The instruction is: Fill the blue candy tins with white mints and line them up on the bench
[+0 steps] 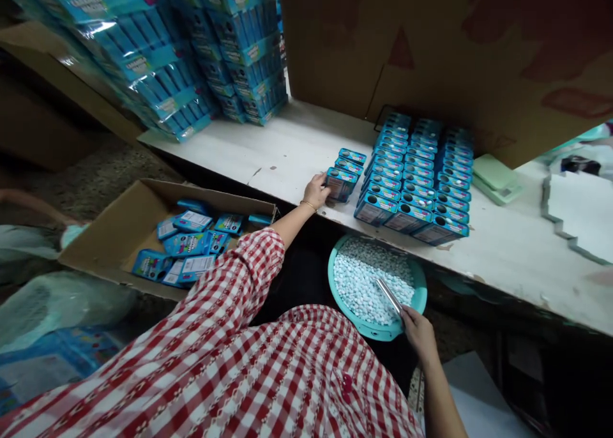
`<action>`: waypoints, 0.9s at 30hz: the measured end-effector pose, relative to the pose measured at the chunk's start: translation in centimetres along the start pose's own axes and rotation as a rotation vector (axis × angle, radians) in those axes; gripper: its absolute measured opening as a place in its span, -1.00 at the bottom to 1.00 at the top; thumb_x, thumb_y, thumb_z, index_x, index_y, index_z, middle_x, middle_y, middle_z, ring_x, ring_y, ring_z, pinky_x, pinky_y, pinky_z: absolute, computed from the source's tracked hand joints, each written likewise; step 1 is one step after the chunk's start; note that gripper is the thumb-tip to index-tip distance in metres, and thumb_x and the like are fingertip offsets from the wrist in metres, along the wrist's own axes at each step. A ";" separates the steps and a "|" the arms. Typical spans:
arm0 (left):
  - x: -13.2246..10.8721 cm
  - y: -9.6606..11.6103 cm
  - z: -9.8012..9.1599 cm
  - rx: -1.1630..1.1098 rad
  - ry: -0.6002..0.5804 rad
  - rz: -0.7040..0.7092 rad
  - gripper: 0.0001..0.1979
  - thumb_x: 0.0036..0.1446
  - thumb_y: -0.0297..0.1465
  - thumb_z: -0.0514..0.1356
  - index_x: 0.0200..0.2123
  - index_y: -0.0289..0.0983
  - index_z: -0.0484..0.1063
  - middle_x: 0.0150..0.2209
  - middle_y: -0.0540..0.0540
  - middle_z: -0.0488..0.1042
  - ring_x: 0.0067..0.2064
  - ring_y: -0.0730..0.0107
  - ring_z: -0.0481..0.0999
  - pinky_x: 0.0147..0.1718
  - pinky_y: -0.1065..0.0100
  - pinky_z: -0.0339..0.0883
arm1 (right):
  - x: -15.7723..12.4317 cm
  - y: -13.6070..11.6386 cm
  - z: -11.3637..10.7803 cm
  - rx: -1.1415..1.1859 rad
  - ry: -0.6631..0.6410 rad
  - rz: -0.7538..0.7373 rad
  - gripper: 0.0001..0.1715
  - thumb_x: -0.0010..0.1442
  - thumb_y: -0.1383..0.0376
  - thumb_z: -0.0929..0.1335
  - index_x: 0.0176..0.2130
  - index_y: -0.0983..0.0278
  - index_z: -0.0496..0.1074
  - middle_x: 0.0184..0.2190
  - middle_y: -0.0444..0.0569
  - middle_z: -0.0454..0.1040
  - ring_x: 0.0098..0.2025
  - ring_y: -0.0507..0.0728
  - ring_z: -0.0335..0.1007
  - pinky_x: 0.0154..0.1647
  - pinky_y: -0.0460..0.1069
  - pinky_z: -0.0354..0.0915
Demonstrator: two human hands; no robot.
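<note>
My left hand (316, 192) reaches to the front edge of the white table, its fingers closed on the side of a small blue candy box (340, 184). This box stands upright at the front of a short row of similar boxes (352, 155). In my right hand (419, 333) is a narrow, shiny metal scoop (389, 295), its far end resting among small white candies (357, 278). The candies fill much of a turquoise basin (420, 286), which sits below the table edge, in front of my body.
Several rows of blue boxes (414, 202) stand right of my left hand, beside a pale green device (497, 179). A cardboard carton (108, 240) with loose blue boxes lies left. Wrapped stacks (158, 61) and a large cardboard sheet (431, 48) stand behind. Another person's arm (36, 203) shows far left.
</note>
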State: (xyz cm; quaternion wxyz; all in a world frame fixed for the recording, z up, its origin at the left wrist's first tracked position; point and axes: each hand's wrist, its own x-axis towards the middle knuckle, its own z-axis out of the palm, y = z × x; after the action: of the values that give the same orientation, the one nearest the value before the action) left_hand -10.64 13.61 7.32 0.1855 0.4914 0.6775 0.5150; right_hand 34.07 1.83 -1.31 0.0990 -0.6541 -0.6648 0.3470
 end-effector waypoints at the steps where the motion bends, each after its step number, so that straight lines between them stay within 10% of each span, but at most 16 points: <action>1: 0.4 0.3 0.3 0.022 0.007 -0.013 -0.66 -0.07 -0.59 0.27 -0.14 -0.36 0.46 -0.28 -0.10 0.37 -0.24 0.36 0.39 -0.16 0.36 0.29 | 0.0 -0.2 0.0 0.006 0.001 -0.005 -0.42 -0.06 -0.04 0.22 -0.28 0.26 0.58 -0.26 0.15 0.59 -0.18 0.34 0.50 -0.12 0.13 0.36; 6: -1.2 0.9 -1.0 0.070 0.103 -0.031 -0.71 -0.04 -0.54 0.30 -0.17 -0.35 0.46 -0.24 -0.13 0.38 -0.26 0.38 0.39 -0.18 0.34 0.31 | -0.1 -0.2 -0.1 0.014 0.018 0.011 -0.44 -0.09 -0.08 0.24 -0.34 0.21 0.58 -0.31 0.12 0.60 -0.21 0.36 0.50 -0.14 0.13 0.39; 12: -8.5 -4.6 -13.0 0.228 0.449 -0.167 -0.69 0.06 -0.64 0.11 -0.09 -0.38 0.31 -0.12 -0.23 0.35 -0.11 0.31 0.36 -0.02 0.24 0.25 | 0.6 1.5 -0.2 0.037 0.028 0.102 -0.25 -0.18 -0.09 0.29 -0.20 0.39 0.57 -0.34 0.13 0.59 -0.28 0.28 0.49 -0.27 0.02 0.37; 15: -11.3 -8.0 -16.9 0.500 0.181 -0.389 -0.59 -0.08 -0.65 0.16 -0.09 -0.34 0.35 -0.08 -0.19 0.39 -0.05 0.23 0.38 0.03 0.23 0.24 | 1.0 1.1 -0.1 0.037 0.043 0.133 -0.21 -0.18 -0.10 0.30 -0.17 0.43 0.57 -0.41 0.11 0.58 -0.39 0.25 0.47 -0.39 0.01 0.34; 19: -12.8 -10.5 -15.8 0.774 -0.310 -0.333 -0.39 -0.10 -0.57 0.23 0.09 -0.21 0.30 0.13 -0.17 0.30 0.21 0.08 0.19 0.22 0.04 0.00 | 1.0 0.1 0.0 0.022 0.058 0.129 -0.23 -0.19 -0.08 0.30 -0.19 0.43 0.58 -0.46 0.10 0.57 -0.46 0.21 0.42 -0.44 0.00 0.31; 23: -13.0 -11.0 -13.9 0.940 -0.299 -0.318 -0.57 0.00 -0.55 0.15 -0.01 -0.24 0.40 0.08 -0.22 0.32 0.13 0.07 0.27 0.17 0.02 0.05 | 0.4 0.1 0.2 0.068 0.045 0.127 -0.23 -0.21 -0.09 0.30 -0.20 0.43 0.57 -0.53 0.05 0.54 -0.52 0.17 0.39 -0.48 -0.01 0.28; 27: -13.3 -10.0 -15.9 0.718 -0.105 -0.285 -0.60 -0.03 -0.54 0.17 -0.06 -0.25 0.41 0.04 -0.17 0.36 0.05 0.15 0.35 0.06 0.18 0.23 | 0.2 0.8 0.3 0.073 0.028 0.106 -0.24 -0.18 -0.10 0.29 -0.20 0.41 0.56 -0.51 0.05 0.55 -0.49 0.18 0.42 -0.45 0.00 0.31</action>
State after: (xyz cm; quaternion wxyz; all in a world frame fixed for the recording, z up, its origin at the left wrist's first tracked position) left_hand -21.51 -5.86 1.52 0.1058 0.4515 0.8658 0.1881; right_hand 34.51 1.87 -2.09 0.1136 -0.6890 -0.6148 0.3667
